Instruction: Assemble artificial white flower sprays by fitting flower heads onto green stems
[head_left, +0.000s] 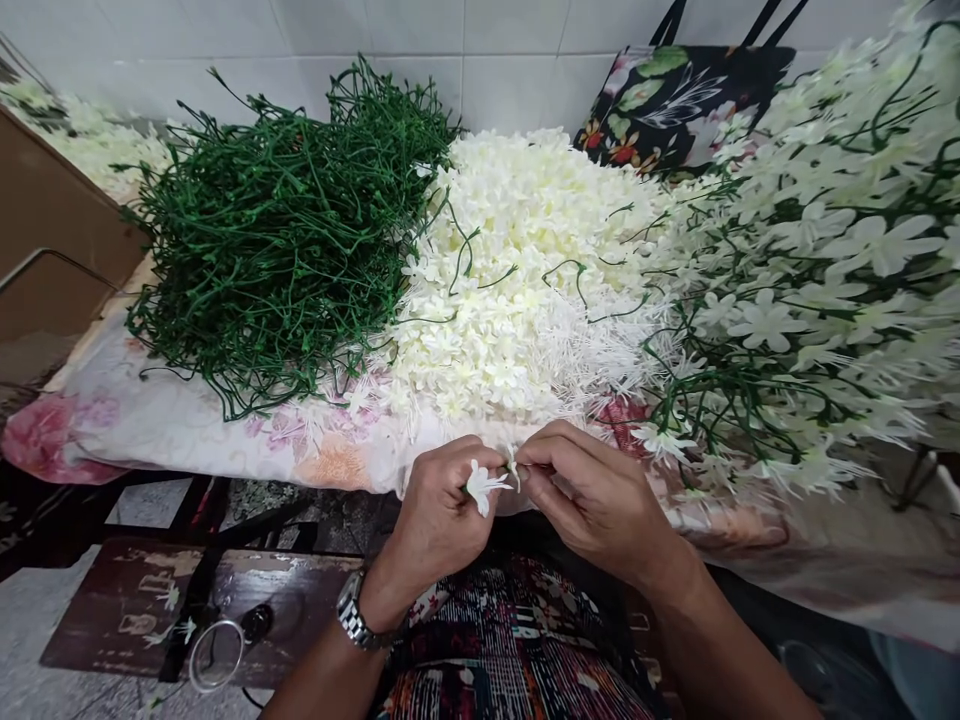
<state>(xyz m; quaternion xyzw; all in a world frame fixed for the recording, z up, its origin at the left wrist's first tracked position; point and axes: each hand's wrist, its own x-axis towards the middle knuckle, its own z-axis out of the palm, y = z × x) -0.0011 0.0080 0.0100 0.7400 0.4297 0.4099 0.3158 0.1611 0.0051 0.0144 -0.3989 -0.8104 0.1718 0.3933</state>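
My left hand (450,498) is closed round a green stem, mostly hidden in the fist, with a white artificial flower (484,486) sticking out beside the thumb. Close against it, my right hand (592,490) pinches a second small white flower (514,466) between thumb and fingertips. Both hands meet in front of the table's near edge, over my lap. Just beyond them lies a heap of loose white flower heads (495,300), with a patch of thin white stamens (577,345) at its right.
A large pile of green plastic stems (277,230) lies at the left of the floral tablecloth (187,430). Finished white flower sprays (817,300) are stacked at the right. Behind stands a black floral bag (690,105). A brown bench (277,600) is below left.
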